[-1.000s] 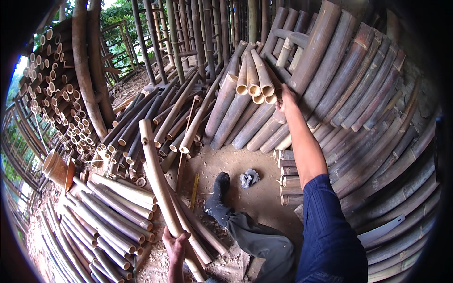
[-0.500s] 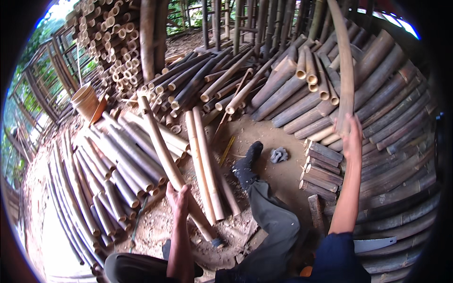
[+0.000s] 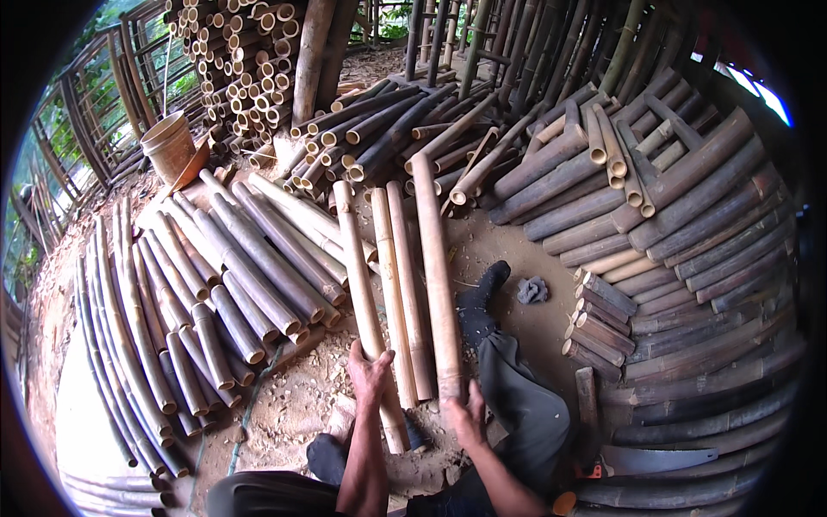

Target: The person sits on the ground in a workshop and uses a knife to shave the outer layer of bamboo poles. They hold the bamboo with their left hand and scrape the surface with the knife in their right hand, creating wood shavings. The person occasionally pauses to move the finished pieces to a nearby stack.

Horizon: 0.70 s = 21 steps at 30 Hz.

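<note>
My left hand (image 3: 370, 372) is closed around the lower part of a pale bamboo pole (image 3: 362, 276), which leans slightly left with its lower end near the ground. In my right hand (image 3: 468, 419) is the near end of a second bamboo pole (image 3: 438, 276), pointing away from me. Two more bamboo lengths (image 3: 393, 302) lie side by side on the ground between the two held poles. Just right of the right-hand pole are my dark trouser leg (image 3: 517, 379) and dark-covered foot (image 3: 489, 284).
Cut bamboo lengths (image 3: 250, 276) lie in rows at left; a larger dark bamboo pile (image 3: 689, 207) fills the right. A handsaw (image 3: 655, 460) rests on bamboo at lower right. A grey crumpled cloth (image 3: 532, 290) lies beyond my leg. A bucket (image 3: 169, 146) stands far left.
My right hand has come down from the upper right, bringing its pole beside the middle ones. The left-hand pole has become more upright. The view has shifted.
</note>
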Available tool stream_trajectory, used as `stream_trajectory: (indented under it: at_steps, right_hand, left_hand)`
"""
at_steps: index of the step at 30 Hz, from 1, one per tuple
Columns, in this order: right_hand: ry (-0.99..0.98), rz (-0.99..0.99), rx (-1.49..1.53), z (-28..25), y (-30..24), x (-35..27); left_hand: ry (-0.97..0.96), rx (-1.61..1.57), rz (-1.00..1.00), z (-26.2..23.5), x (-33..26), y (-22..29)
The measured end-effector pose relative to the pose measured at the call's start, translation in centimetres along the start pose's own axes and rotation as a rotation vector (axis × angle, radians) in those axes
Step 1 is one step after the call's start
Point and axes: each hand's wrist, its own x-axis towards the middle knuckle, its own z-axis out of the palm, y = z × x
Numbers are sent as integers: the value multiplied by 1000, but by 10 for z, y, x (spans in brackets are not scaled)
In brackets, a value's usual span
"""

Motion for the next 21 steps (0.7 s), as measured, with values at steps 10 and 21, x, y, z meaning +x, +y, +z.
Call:
stream_trajectory:
  at_steps: [10,21]
  right_hand:
    - [-1,-34,-211,44,84,49]
    - [-180,-444,-745,44,17,52]
  left_hand:
    - [-11,68,30,32,49,11]
    - [-6,421,92,52,73,-28]
